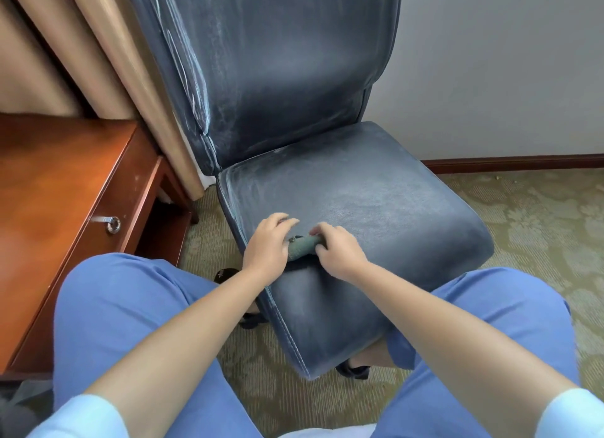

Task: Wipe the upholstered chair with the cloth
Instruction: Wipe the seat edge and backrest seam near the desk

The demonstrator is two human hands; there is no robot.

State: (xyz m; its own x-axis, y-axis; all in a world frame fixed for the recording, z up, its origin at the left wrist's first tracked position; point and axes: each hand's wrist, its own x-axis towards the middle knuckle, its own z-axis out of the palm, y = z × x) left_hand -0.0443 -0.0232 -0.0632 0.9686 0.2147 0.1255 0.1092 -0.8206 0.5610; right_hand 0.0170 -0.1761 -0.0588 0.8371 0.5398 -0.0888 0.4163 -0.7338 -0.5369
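A blue upholstered chair (359, 195) with a tall back stands in front of me, its velvet showing pale streaks. A small grey-green cloth (302, 246), bunched into a roll, lies on the seat near its front left corner. My left hand (266, 246) holds the roll's left end, fingers stretched forward over it. My right hand (338, 249) grips the right end with curled fingers. Most of the cloth is hidden under the two hands.
A red-brown wooden desk (55, 189) with a drawer and a metal knob (112, 224) stands at the left. Beige curtains (108, 55) hang behind it. A grey wall and dark skirting lie to the right, over patterned green carpet (539, 222). My knees in blue trousers flank the seat.
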